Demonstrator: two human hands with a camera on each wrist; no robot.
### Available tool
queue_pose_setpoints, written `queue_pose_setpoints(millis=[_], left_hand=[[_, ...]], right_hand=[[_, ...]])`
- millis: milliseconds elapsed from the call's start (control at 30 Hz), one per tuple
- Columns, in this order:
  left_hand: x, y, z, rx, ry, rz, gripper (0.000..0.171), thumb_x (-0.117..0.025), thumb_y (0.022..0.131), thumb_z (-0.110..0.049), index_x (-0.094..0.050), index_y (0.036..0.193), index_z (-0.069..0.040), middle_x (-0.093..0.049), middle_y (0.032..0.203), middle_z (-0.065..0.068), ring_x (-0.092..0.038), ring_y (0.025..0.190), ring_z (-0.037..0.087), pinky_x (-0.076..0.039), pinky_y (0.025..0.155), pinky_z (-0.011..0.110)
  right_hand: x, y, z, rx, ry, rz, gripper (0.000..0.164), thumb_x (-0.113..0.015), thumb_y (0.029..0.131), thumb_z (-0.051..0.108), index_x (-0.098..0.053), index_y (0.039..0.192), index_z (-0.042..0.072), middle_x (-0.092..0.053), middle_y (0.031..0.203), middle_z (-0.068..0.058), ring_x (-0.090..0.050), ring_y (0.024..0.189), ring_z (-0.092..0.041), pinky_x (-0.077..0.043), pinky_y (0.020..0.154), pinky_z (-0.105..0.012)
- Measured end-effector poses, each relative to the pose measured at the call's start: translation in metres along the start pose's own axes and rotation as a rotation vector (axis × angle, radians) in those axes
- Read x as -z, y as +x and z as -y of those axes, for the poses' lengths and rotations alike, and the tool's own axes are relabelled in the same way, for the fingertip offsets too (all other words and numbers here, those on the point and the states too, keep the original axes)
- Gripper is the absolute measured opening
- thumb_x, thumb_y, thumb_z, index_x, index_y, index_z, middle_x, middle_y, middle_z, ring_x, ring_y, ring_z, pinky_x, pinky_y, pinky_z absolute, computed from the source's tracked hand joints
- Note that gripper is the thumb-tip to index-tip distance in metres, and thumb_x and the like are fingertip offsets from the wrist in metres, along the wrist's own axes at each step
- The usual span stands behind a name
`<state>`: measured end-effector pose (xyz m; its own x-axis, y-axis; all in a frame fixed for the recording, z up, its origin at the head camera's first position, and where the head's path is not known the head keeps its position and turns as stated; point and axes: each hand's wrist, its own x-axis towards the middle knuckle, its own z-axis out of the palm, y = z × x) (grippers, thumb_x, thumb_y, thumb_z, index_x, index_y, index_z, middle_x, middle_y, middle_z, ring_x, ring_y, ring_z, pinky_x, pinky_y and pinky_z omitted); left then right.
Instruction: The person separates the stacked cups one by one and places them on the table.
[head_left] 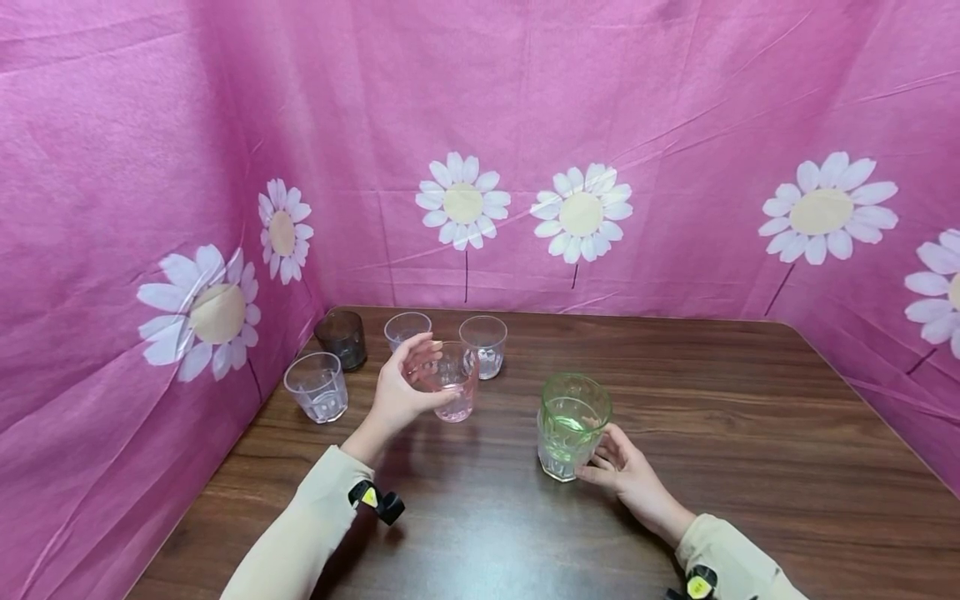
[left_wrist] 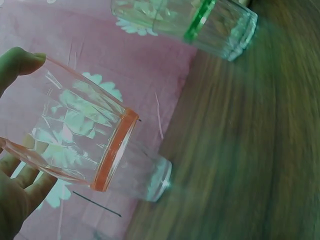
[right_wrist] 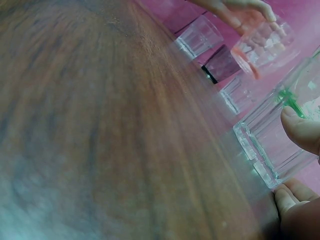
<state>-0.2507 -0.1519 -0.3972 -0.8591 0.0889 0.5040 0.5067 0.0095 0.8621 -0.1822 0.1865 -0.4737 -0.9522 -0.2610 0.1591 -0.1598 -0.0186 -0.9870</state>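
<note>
My left hand point(head_left: 397, 392) holds a pink tumbler point(head_left: 456, 407) by its sides, thumb on the near side and fingers on the far side. In the left wrist view the pink tumbler point(left_wrist: 75, 125) is raised off the table, its orange-pink base showing. At centre right, a green tumbler point(head_left: 573, 408) sits nested inside a clear tumbler point(head_left: 557, 467). My right hand point(head_left: 633, 479) grips this stack low on its right side, around the clear tumbler. The right wrist view shows the thumb point(right_wrist: 302, 131) near the green base; whether the stack touches the table is hard to tell.
On the brown wooden table point(head_left: 735, 417), a clear tumbler point(head_left: 317, 390) and a dark grey one point(head_left: 342, 342) stand at the left. Two more clear tumblers point(head_left: 483, 346) point(head_left: 401, 325) are behind the left hand. Pink flowered cloth point(head_left: 525, 100) surrounds the back and sides.
</note>
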Motion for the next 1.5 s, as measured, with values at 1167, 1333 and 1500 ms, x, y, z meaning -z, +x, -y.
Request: queue_pose_setpoints(millis=[1167, 1333, 1500], left_hand=[[0.051, -0.021, 0.038, 0.157, 0.155, -0.220, 0.085, -0.085, 0.062, 0.016, -0.045, 0.137, 0.007, -0.055, 0.130, 0.032, -0.055, 0.120, 0.035, -0.047, 0.094, 0.019], [0.053, -0.024, 0.043, 0.166, 0.165, -0.230, 0.086, -0.085, 0.062, 0.016, -0.043, 0.137, 0.010, -0.055, 0.130, 0.032, -0.055, 0.118, 0.030, -0.047, 0.094, 0.019], [0.054, -0.024, 0.045, 0.174, 0.142, -0.223, 0.087, -0.084, 0.064, 0.016, -0.039, 0.139, 0.011, -0.053, 0.132, 0.032, -0.054, 0.120, 0.031, -0.046, 0.098, 0.023]], right_hand=[[-0.001, 0.000, -0.001, -0.005, 0.002, 0.000, 0.070, -0.072, 0.083, -0.008, -0.032, 0.141, -0.011, -0.057, 0.126, -0.006, -0.059, 0.111, -0.006, -0.049, 0.095, -0.019], [-0.001, -0.001, -0.001, -0.011, -0.004, -0.004, 0.070, -0.072, 0.083, -0.008, -0.033, 0.141, -0.010, -0.056, 0.126, -0.007, -0.059, 0.111, -0.006, -0.048, 0.095, -0.019], [-0.001, -0.001, 0.000, -0.004, -0.004, -0.007, 0.070, -0.072, 0.082, -0.009, -0.033, 0.140, -0.011, -0.056, 0.127, -0.008, -0.059, 0.112, -0.005, -0.048, 0.096, -0.018]])
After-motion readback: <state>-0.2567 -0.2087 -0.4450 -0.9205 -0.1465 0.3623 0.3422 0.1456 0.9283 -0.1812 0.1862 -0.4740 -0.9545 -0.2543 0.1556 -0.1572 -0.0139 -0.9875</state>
